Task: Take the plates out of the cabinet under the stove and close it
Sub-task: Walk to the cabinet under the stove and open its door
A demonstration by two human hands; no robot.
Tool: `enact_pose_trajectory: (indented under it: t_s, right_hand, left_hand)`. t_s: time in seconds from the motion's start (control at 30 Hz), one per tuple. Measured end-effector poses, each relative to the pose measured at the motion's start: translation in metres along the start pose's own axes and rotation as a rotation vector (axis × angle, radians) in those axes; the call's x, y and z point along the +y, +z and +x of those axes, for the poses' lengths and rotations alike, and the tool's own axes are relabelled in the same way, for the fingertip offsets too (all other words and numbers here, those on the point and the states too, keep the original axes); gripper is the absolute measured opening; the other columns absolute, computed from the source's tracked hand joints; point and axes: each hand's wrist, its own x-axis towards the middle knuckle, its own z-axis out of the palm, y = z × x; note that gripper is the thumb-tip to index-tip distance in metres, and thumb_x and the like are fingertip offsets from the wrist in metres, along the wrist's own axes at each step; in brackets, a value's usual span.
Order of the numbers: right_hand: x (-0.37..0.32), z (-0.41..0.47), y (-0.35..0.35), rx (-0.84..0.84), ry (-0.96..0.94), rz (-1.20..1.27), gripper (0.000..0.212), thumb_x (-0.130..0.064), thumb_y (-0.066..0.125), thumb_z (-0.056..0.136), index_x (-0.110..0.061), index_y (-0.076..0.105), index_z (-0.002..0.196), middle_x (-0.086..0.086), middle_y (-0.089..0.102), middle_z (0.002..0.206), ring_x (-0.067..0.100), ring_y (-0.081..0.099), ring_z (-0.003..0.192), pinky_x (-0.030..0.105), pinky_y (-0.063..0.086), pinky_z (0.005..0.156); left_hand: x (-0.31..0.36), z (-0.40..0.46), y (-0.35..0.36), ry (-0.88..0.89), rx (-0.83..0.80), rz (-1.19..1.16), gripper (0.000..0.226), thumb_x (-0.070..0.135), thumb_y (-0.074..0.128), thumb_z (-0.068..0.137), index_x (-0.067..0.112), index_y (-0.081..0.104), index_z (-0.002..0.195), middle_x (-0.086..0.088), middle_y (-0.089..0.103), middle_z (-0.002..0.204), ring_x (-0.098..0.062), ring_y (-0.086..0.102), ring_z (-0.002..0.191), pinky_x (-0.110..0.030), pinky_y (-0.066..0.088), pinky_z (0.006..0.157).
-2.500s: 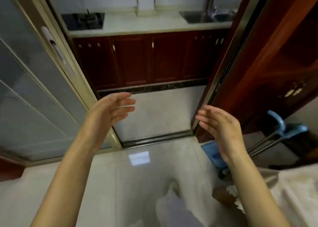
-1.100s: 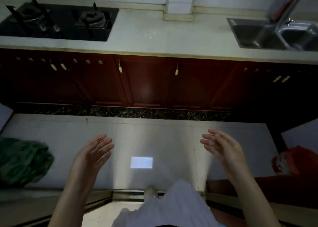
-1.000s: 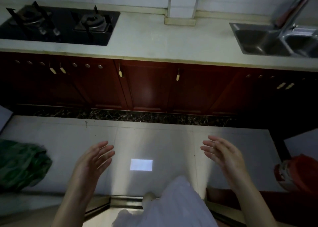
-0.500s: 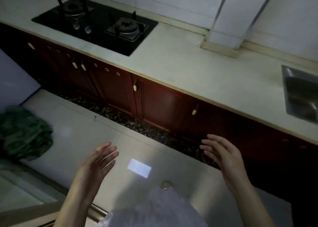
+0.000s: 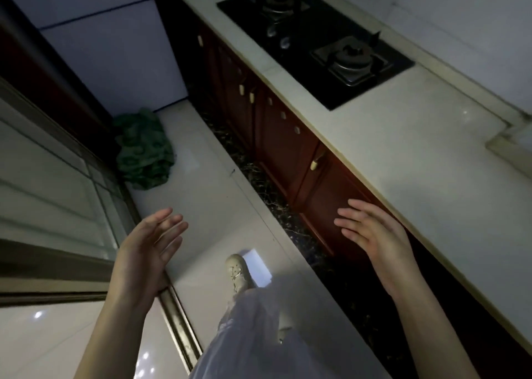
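A black two-burner gas stove (image 5: 316,42) is set into the pale countertop (image 5: 417,160) at the upper right. Below it runs a row of dark red cabinet doors (image 5: 282,145) with small cream handles, all shut. No plates are visible. My left hand (image 5: 146,252) is open, palm turned inward, held over the floor. My right hand (image 5: 374,234) is open too, fingers apart, in front of a cabinet door right of the stove and not touching it. Both hands hold nothing.
A crumpled green cloth (image 5: 144,148) lies on the tiled floor in the far corner. A sliding glass door (image 5: 57,194) and its metal floor track (image 5: 178,321) run along the left. My leg and shoe (image 5: 239,272) stand on the floor between the hands.
I have walked through the doorway into the kitchen and turned left, so the stove and cabinets now run along my right. Both hands stayed open and empty.
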Motion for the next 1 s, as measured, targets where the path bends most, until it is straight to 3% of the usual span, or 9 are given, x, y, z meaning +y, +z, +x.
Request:
enact_pose_trajectory:
  t_s: [0.1,0.23,0.4,0.6,0.77,1.0]
  right_hand:
    - [-0.008,0.038,0.028,-0.073,-0.023,-0.022,0.024,-0.010,0.046,0.094,-0.018,0.066,0.104,0.003,0.076,0.094,0.020,0.072,0.091,0.021,0.057,0.076]
    - [-0.019,0.089,0.073,-0.146,-0.030,-0.048,0.023,-0.015,0.047,0.093,-0.017,0.064,0.109,0.007,0.074,0.103,0.021,0.071,0.096,0.023,0.057,0.078]
    - [-0.035,0.147,0.132,-0.225,-0.037,-0.081,0.024,-0.020,0.049,0.093,-0.022,0.064,0.111,0.006,0.072,0.107,0.021,0.069,0.100,0.024,0.057,0.080]
    - [-0.055,0.206,0.188,-0.213,-0.044,-0.050,0.025,-0.019,0.049,0.093,-0.017,0.063,0.114,0.008,0.072,0.108,0.023,0.069,0.100,0.026,0.057,0.084]
    - [-0.064,0.254,0.224,-0.199,-0.033,-0.046,0.024,-0.018,0.048,0.094,-0.018,0.063,0.112,0.007,0.073,0.105,0.022,0.069,0.099,0.025,0.056,0.081]
    - [-0.069,0.349,0.285,-0.235,-0.017,-0.028,0.021,-0.018,0.050,0.093,-0.020,0.066,0.106,0.004,0.075,0.100,0.020,0.071,0.094,0.020,0.056,0.073]
  left_hand:
    - [0.012,0.029,-0.005,0.016,0.036,-0.033,0.031,0.018,0.032,0.096,0.019,0.062,0.097,0.008,0.076,0.079,-0.006,0.072,0.082,-0.018,0.055,0.075]
    - [0.041,0.080,-0.010,0.041,0.068,-0.079,0.030,0.017,0.031,0.096,0.017,0.061,0.096,0.008,0.076,0.075,-0.005,0.073,0.077,-0.017,0.055,0.072]
    - [0.084,0.145,-0.016,0.079,0.039,-0.083,0.031,0.017,0.030,0.096,0.017,0.061,0.098,0.008,0.076,0.078,-0.006,0.072,0.080,-0.017,0.055,0.072]
    - [0.117,0.218,-0.014,0.045,0.017,-0.038,0.030,0.017,0.033,0.095,0.018,0.063,0.098,0.004,0.074,0.088,-0.007,0.072,0.082,-0.021,0.055,0.077]
    - [0.129,0.269,-0.005,-0.019,0.012,0.015,0.028,0.017,0.035,0.094,0.018,0.062,0.099,-0.004,0.067,0.101,-0.006,0.072,0.080,-0.027,0.045,0.082]
    - [0.146,0.362,0.008,-0.074,0.032,0.058,0.027,0.020,0.039,0.092,0.022,0.065,0.096,0.006,0.077,0.084,-0.005,0.072,0.081,-0.025,0.045,0.075]
